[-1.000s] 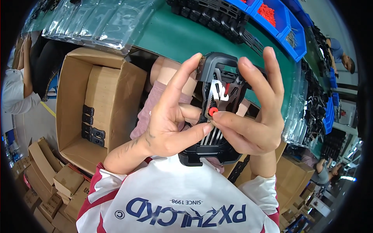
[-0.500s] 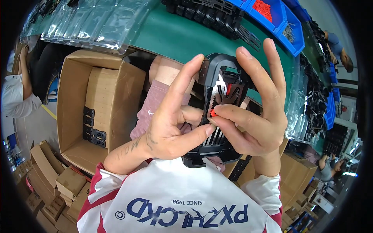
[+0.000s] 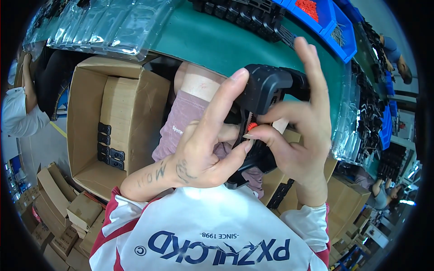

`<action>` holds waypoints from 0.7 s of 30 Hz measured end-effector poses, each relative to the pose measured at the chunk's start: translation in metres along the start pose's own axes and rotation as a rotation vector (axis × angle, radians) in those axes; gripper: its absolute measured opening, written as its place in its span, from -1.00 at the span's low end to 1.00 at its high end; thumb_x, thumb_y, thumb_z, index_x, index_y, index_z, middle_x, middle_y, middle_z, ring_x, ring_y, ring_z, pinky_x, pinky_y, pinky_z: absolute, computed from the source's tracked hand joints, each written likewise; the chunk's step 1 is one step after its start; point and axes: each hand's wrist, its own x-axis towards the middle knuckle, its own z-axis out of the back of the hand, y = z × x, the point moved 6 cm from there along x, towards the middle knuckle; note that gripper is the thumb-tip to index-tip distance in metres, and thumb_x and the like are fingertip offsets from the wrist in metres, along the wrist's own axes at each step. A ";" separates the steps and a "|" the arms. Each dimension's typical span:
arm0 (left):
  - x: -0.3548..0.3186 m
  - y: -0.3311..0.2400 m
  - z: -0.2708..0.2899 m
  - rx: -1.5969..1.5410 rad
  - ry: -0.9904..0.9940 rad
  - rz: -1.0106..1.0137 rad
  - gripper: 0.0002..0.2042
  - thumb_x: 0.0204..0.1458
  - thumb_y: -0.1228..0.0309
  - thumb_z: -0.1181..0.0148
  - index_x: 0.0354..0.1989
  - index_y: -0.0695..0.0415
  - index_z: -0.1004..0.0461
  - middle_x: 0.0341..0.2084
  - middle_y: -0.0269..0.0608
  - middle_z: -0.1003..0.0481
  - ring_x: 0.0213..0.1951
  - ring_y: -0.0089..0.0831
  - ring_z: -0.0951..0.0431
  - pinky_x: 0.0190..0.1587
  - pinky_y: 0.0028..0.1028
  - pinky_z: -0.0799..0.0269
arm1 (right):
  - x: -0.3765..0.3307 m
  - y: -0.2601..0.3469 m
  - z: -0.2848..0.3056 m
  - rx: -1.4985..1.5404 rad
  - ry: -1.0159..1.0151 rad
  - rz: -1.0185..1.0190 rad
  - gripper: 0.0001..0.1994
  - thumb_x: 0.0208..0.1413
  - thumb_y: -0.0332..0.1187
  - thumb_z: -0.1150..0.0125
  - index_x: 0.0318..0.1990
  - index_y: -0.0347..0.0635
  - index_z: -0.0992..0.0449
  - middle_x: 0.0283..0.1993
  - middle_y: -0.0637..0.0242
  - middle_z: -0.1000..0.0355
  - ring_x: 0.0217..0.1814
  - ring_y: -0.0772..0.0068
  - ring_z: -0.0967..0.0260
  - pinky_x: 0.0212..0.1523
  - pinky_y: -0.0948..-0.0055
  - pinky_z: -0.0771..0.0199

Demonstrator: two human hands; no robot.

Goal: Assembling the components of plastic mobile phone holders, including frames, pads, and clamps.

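My left hand (image 3: 201, 156) is closed on a black plastic housing (image 3: 266, 88), its forefinger stretched up along the side and its thumb at the lower front. The housing is tilted, its thick rounded top end toward the bench; much of its inside is now hidden. Inside sits a small red gear (image 3: 252, 127) with teeth along its edge. My right hand (image 3: 300, 142) has thumb and bent forefinger at either side of this gear, the forefinger smeared by motion. The other right fingers point upward. Whether the gear is seated in the housing is hard to see.
A green bench (image 3: 194, 43) lies ahead, with black plastic parts (image 3: 242, 16), clear plastic trays (image 3: 108, 27) and blue bins (image 3: 312, 25) of red pieces and metal pins. An open carton (image 3: 120, 104) with several black parts stands at left. Other people sit at both sides.
The housing has turned, so its open face with the toothed metal strips shows less and its top end more. My right forefinger has bent and lifted from its earlier pinch.
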 end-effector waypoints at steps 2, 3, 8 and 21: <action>0.002 0.001 -0.001 -0.048 -0.005 0.010 -0.12 -0.19 0.65 -0.07 0.28 0.49 0.37 0.11 0.25 -0.24 -0.01 -0.16 -0.41 0.20 -0.38 -0.03 | -0.004 -0.003 -0.003 0.014 -0.018 -0.021 -0.77 -0.34 -0.33 -0.46 -0.51 -0.05 -0.48 0.33 0.02 -0.09 0.41 -0.06 0.06 0.30 0.16 -0.10; 0.002 0.002 -0.001 -0.095 -0.012 0.015 -0.12 -0.18 0.66 -0.07 0.29 0.47 0.39 0.07 0.24 -0.27 -0.08 -0.19 -0.42 0.14 -0.41 -0.08 | -0.005 -0.005 -0.005 0.026 -0.036 -0.037 -0.74 -0.35 -0.31 -0.47 -0.49 -0.05 -0.46 0.34 0.01 -0.07 0.41 -0.06 0.06 0.30 0.17 -0.09; 0.008 0.005 0.001 -0.335 -0.066 0.021 -0.07 -0.18 0.70 -0.04 0.32 0.33 0.48 -0.12 0.21 -0.43 -0.41 -0.34 -0.50 -0.19 -0.56 -0.33 | 0.000 -0.009 0.007 -0.029 -0.059 -0.105 -0.59 -0.37 -0.27 -0.51 -0.32 -0.04 -0.41 0.34 -0.01 -0.07 0.38 -0.05 -0.01 0.29 0.14 -0.10; 0.001 0.012 0.022 -0.638 -0.143 0.089 -0.08 -0.14 0.72 -0.07 0.34 0.30 0.45 -0.24 0.09 -0.51 -0.50 -0.50 -0.52 -0.36 -0.76 -0.30 | 0.066 -0.152 0.064 -0.182 -0.438 -0.303 -0.70 0.11 -0.31 -0.15 -0.06 -0.30 -0.51 -0.11 0.16 -0.51 -0.06 0.31 -0.47 -0.01 0.45 -0.45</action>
